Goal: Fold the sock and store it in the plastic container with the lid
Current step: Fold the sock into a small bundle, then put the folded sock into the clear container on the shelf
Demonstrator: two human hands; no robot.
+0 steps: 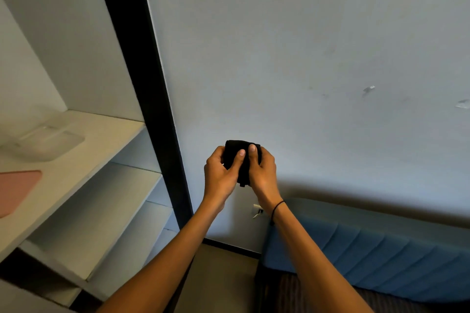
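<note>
A black sock, folded into a small bundle, is held in the air in front of a pale wall. My left hand grips its left side with the thumb pressed on the front. My right hand grips its right side, thumb also on the front; a dark band circles that wrist. A clear plastic container with its clear lid on sits on the upper white shelf at the far left, well apart from both hands. A pink flat lid-like piece lies on the same shelf nearer me.
White shelving with several tiers fills the left side, bounded by a black vertical post. A blue padded headboard stands low at the right. A small white plug hangs on the wall below my hands.
</note>
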